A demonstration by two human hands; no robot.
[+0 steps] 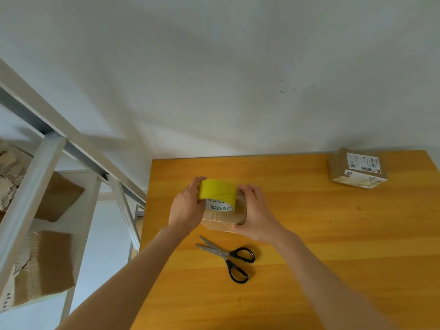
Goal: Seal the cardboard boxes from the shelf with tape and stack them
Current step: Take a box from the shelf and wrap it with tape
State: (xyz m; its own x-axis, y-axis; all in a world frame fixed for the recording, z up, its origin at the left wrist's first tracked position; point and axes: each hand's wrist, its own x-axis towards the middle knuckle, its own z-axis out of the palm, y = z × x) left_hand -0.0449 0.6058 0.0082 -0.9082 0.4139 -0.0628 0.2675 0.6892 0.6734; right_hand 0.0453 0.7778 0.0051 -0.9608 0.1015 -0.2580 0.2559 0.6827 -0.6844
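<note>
A yellow tape roll (218,191) with a white core printed "MADE IN CHINA" is held over a small cardboard box (226,219) on the wooden table (309,246). My left hand (188,206) grips the roll's left side. My right hand (256,213) curls round the box's right end, fingers by the roll's right edge. Most of the box is hidden behind the roll and both hands. A second cardboard box (356,169) with white labels sits at the table's far right.
Black-handled scissors (229,257) lie partly spread on the table just in front of the box. A white metal shelf (35,186) stands at the left with several cardboard boxes (47,263) on it. A white wall rises behind the table.
</note>
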